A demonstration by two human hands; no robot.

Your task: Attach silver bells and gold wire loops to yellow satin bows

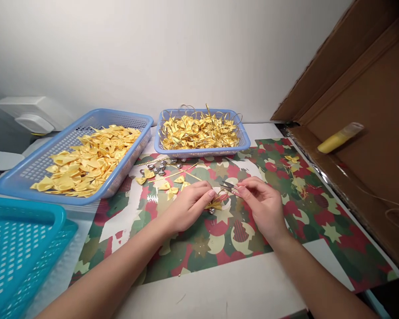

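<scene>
My left hand (193, 204) is closed, thumb against fingers, on a yellow bow (216, 206) with a loop of gold cord. A small silver bell (212, 211) hangs at the bow's lower side. In my right hand (264, 204) is a small pair of scissors (228, 184), its dark narrow blades pointing left, just above the bow; the fingers cover its handles. Loose yellow bows (169, 189) lie left of my left hand. Behind them are several silver bells (161, 167) and lengths of gold cord (182, 170).
A blue basket of yellow bows (119, 186) stands left; another blue basket (202, 153) holds bows with gold loops at the back. A teal basket (58, 217) is at front left. Cord scraps (299, 184) lie right, beside a cardboard wall (369, 88) with a yellow-filled tube (335, 140).
</scene>
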